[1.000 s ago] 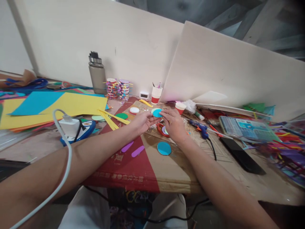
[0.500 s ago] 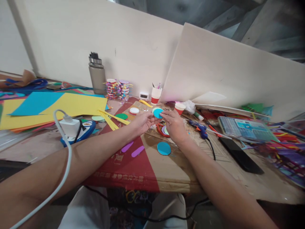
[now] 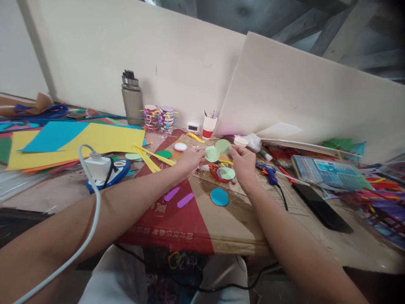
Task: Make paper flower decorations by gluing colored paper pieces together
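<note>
My left hand (image 3: 190,160) pinches a pale green paper disc (image 3: 211,154) above the cardboard mat. My right hand (image 3: 244,162) pinches a second pale green disc (image 3: 222,146) just right of and slightly above the first; the two discs are side by side and nearly touching. Below my hands another pale green disc (image 3: 227,173) lies on a red ring (image 3: 214,172). A blue disc (image 3: 219,196) lies flat on the cardboard nearer to me. Two purple strips (image 3: 179,197) rest on the red part of the mat.
A grey bottle (image 3: 132,100), stacks of coloured discs (image 3: 159,118) and a red-and-white cup (image 3: 208,126) stand at the back. Yellow and blue paper sheets (image 3: 79,141) lie left, with a white charger (image 3: 98,166). A blue glue gun (image 3: 268,172), black phone (image 3: 321,208) and plastic case (image 3: 327,171) lie right.
The blue disc held between both hands is gone from them; each hand now holds a pale green disc, apart from each other. The right hand has lifted slightly.
</note>
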### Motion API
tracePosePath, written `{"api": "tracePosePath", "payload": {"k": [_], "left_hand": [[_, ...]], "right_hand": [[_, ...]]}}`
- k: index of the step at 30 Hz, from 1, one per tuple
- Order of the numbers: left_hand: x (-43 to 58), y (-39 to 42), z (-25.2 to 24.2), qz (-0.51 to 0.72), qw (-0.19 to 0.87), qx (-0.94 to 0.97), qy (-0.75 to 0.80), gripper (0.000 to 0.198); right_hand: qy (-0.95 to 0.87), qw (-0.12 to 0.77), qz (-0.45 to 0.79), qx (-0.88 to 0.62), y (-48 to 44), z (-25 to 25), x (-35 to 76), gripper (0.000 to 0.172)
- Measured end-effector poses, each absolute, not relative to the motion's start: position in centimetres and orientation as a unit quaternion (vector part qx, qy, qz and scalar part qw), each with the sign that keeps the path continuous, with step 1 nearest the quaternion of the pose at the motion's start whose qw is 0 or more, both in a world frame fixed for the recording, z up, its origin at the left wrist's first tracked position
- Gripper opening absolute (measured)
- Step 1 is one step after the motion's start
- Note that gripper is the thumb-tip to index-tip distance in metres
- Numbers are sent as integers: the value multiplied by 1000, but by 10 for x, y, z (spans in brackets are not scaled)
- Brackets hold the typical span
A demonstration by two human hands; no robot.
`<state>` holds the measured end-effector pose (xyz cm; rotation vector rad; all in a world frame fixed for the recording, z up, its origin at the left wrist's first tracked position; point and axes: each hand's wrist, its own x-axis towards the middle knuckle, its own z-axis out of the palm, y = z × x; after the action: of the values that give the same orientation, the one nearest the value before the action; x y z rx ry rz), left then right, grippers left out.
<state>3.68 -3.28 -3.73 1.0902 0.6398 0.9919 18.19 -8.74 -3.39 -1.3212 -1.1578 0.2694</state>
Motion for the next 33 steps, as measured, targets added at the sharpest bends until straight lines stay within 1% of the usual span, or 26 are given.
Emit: {"api": "tracePosePath", "payload": {"k": [4,9,12,14,16,18,20,26,33], "left_hand": [[38,-33,-38,440,688,489,308,16],[37,-32,-39,449,682,469,337,13],[38,-35,-37,458,697,457,309,13],[39,-39,-35,459,713,445,286,16],[39,-43,-33,456,727,431,278,19],[39,-45,-32,456,735,420,276,18],[38,-45,-31,458,742,413,264,15],[37,-41,-31,472,763,390,206,11],[35,-38,-32,482,777,362,182,13]], "right_hand": [[-479,654,138,-569,-87,-31,185,30],[-490,660,109,-559,-85,-35,188,32],[-545,633,20,-549,-86,-38,186,26],[-609,590,-75,-525,-86,-39,184,22],[-662,542,-160,-493,-87,-40,182,22],[-694,504,-216,-466,-87,-39,180,23],[-717,478,-246,-444,-87,-39,180,24],[-762,409,-244,-439,-87,-41,182,28],[-770,393,-234,-445,-85,-44,183,34]]}}
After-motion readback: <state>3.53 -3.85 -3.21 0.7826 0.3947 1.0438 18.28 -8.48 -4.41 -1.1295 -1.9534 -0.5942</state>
